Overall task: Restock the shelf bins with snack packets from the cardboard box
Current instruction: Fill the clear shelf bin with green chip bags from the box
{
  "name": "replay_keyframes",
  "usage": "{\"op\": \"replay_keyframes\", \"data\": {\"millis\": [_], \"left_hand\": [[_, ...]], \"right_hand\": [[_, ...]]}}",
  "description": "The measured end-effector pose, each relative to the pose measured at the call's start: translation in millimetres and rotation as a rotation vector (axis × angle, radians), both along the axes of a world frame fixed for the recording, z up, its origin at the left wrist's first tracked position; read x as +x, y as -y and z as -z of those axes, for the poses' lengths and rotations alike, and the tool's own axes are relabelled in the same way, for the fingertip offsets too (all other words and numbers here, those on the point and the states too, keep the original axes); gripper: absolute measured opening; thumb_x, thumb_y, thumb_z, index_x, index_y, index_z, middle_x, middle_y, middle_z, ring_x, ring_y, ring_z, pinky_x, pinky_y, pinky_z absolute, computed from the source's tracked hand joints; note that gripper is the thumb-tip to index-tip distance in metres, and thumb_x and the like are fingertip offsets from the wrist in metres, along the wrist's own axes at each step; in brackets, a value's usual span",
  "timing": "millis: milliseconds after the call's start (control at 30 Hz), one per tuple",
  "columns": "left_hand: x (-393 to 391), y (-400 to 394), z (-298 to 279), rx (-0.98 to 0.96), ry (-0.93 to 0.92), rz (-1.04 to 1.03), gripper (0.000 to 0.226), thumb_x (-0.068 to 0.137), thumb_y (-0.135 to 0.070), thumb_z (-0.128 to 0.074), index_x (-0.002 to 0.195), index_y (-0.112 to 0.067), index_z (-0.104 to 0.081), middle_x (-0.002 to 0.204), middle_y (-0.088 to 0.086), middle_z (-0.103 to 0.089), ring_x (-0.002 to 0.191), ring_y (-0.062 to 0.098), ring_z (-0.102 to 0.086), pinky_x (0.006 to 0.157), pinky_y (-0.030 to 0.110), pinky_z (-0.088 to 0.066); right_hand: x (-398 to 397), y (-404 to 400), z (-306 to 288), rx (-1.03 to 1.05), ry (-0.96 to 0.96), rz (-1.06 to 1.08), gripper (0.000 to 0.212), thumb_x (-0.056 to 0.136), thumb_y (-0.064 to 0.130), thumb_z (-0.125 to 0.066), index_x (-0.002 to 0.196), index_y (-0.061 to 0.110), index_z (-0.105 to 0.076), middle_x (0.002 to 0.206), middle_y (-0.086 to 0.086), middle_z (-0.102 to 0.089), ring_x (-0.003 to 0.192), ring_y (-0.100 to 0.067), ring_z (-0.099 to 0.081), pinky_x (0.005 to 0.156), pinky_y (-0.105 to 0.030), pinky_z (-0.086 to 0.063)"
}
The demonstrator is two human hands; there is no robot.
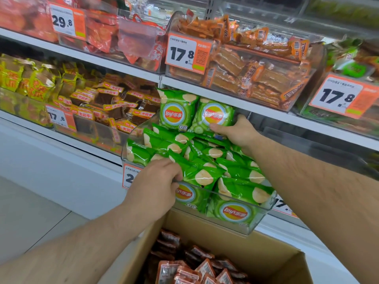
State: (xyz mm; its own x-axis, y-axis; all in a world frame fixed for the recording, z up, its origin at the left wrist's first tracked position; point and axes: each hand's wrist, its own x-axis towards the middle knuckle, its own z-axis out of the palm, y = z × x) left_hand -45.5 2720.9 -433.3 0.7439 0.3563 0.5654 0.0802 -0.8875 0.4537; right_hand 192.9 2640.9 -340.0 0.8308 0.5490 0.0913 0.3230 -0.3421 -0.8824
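You are filling the clear plastic bin (264, 206) with glossy green chip packets (205, 175).
Your right hand (238, 131) is gripping an upright packet (215, 116) at the bin's back; your left hand (155, 187) is pinching one at its front rim, above the cardboard box (272, 253) of orange-brown packets (196, 267).

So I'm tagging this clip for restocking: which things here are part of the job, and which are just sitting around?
Part of the job:
- clear plastic bin of green crisp packets
- upright green crisp packet, gripped by the right hand
- left hand on the bin's front rim
- brown cardboard box of orange-brown packets

Just sitting around:
- orange price tags
- bin of orange snack sticks
- yellow packets
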Motion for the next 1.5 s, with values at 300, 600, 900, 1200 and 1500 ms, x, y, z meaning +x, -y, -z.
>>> {"op": "replay_keyframes", "data": {"millis": [300, 600, 900, 1200, 1500], "left_hand": [[2, 32, -11, 0.069, 0.213, 0.051, 0.015, 0.069, -0.017, -0.065, 0.084, -0.019, -0.065, 0.084, -0.008, -0.062, 0.081, 0.021, -0.059, 0.069, 0.031, -0.050], [-6, 81, 31, -0.033, -0.449, 0.403, 0.029, 0.079, -0.019, -0.067, 0.075, -0.033, -0.042, 0.069, -0.014, -0.053, 0.074, 0.015, -0.061, 0.062, 0.031, -0.045], [-14, 104, 62, -0.033, -0.893, 0.522, 0.035, 0.088, -0.025, -0.066, 0.123, -0.025, -0.059, 0.101, -0.013, -0.065, 0.078, 0.000, -0.054, 0.070, 0.020, -0.045], [-16, 103, 58, -0.135, -1.008, 0.451, 0.036, 0.090, -0.032, -0.065, 0.123, -0.021, -0.058, 0.105, -0.012, -0.060, 0.090, 0.007, -0.058, 0.075, 0.023, -0.049], [-25, 101, 66, -0.777, -1.243, 0.231, 0.054, 0.098, -0.049, -0.051, 0.135, -0.011, -0.052, 0.122, 0.013, -0.061, 0.095, 0.024, -0.068, 0.079, 0.033, -0.060]], "right_hand": [[-61, 50, 3, -0.204, 0.557, 0.204, 0.072, 0.080, 0.043, -0.077, 0.133, 0.008, -0.045, 0.130, -0.010, -0.048, 0.117, -0.025, -0.050, 0.090, -0.031, -0.040], [-162, 136, 104, 0.098, 0.878, -0.130, 0.008, 0.067, 0.015, -0.062, 0.064, 0.014, -0.054, 0.059, 0.016, -0.031, 0.058, -0.004, -0.033, 0.052, -0.024, -0.033], [-183, 193, 232, -1.436, -0.199, -0.555, 0.067, 0.081, 0.063, -0.066, 0.123, 0.012, -0.060, 0.124, -0.010, -0.060, 0.107, -0.027, -0.061, 0.081, -0.033, -0.053], [-183, 200, 237, -1.651, -0.549, -0.697, 0.027, 0.098, 0.023, -0.058, 0.122, 0.012, -0.055, 0.106, -0.007, -0.054, 0.104, -0.027, -0.059, 0.073, -0.026, -0.055], [-154, 189, 177, -0.512, -0.834, -0.243, 0.025, 0.089, 0.003, -0.066, 0.113, 0.001, -0.065, 0.107, -0.020, -0.072, 0.103, -0.035, -0.069, 0.088, -0.047, -0.057]]}}
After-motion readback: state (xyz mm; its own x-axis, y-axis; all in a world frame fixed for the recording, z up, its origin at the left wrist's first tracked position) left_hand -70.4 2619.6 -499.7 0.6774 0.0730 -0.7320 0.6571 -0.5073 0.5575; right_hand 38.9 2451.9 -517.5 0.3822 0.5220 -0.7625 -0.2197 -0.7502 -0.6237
